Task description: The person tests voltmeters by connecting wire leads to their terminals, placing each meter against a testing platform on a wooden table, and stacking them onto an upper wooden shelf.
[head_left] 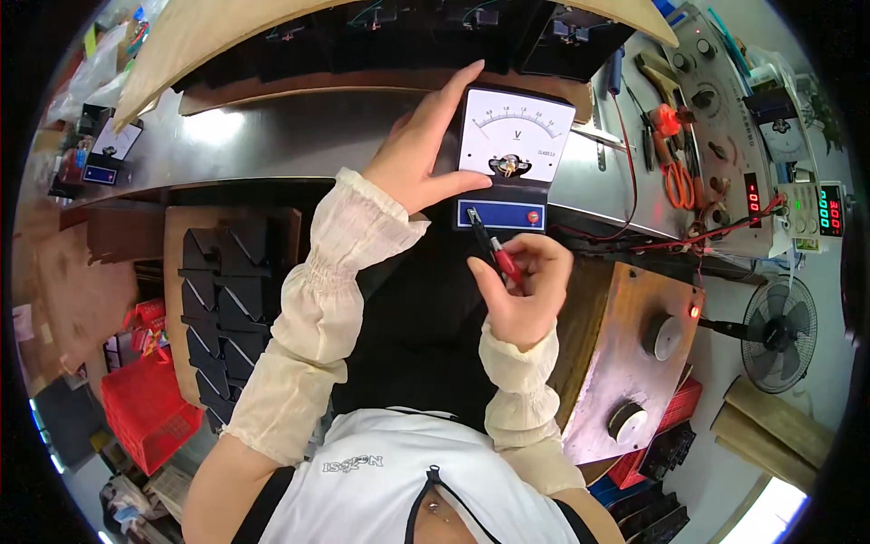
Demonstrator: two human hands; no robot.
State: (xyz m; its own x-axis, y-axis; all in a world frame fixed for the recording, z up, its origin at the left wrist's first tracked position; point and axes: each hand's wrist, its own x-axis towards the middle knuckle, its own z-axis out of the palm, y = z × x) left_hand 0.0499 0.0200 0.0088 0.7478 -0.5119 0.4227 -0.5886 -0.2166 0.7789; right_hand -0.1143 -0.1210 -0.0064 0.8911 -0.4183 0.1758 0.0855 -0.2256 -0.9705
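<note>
An analog voltmeter with a white dial, black case and blue lower strip is at the front edge of the steel bench. My left hand grips its left side, thumb reaching onto the front below the dial and fingers extended up along the side. My right hand is closed on black and red clip leads, whose metal tip lies against the left end of the blue strip. A red terminal shows at the strip's right end. An open mechanism sits at the bottom of the dial.
Black housings sit under a wooden shelf and on a board at left, beside a red crate. At right are pliers, power supplies, a metal box with knobs and a fan. Another meter stands far left.
</note>
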